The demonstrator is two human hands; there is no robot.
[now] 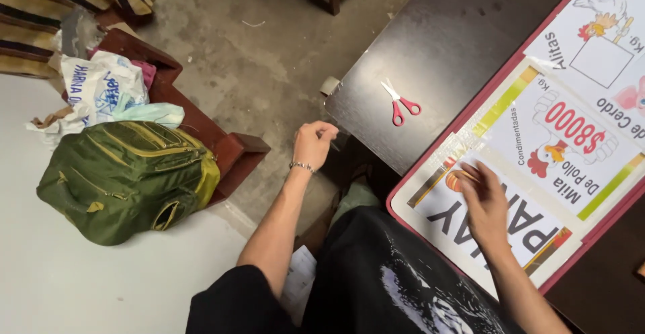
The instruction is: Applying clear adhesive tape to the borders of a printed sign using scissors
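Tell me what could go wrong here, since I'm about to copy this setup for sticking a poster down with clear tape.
The left hand is off the table, fingers pinched, so only the right hand pins the poster; it may shift. The clear tape strip looks wrinkled and could crease or lift. The red scissors lie open near the dark table corner and might be knocked off.

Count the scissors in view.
1. The red-handled scissors lie open on the dark table, between the left hand and the poster. More could be hidden off-frame.
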